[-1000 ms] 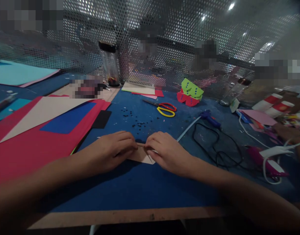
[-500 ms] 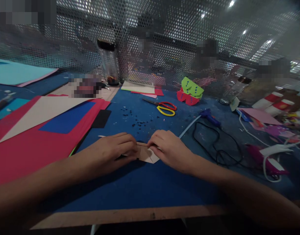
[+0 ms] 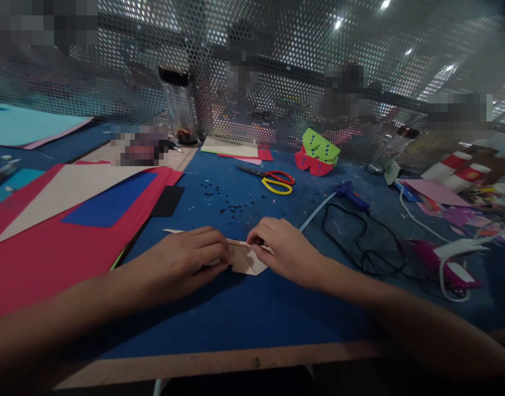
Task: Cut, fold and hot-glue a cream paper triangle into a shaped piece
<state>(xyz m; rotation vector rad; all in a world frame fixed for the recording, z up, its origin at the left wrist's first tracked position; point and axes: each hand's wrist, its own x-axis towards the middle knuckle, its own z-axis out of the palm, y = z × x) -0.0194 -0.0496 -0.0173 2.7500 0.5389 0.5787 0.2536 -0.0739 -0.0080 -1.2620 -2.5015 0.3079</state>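
A small cream piece of folded paper (image 3: pixel 246 261) lies on the blue tabletop in front of me, with a crease along its far edge. My left hand (image 3: pixel 195 253) is closed on its left part, fingers bent over it and hiding much of that end. At the right end, my right hand (image 3: pixel 283 250) pinches the far edge between thumb and fingers. A thin pale tip of paper pokes out behind my left hand. Beyond the hands lie scissors (image 3: pixel 277 181) with one red and one yellow handle loop.
To the left, red sheets (image 3: pixel 33 264) carry a cream triangle and a blue piece (image 3: pixel 112 201), beside a black card (image 3: pixel 168 201). Rightward are a blue glue gun (image 3: pixel 351 196) with a black cord and a magenta tool (image 3: pixel 442 267). Green and red cut-outs (image 3: pixel 318 151) stand near the mesh.
The view has shifted slightly, so most things sit a little further left. Both hands keep their hold on the folded paper, with hardly any movement.
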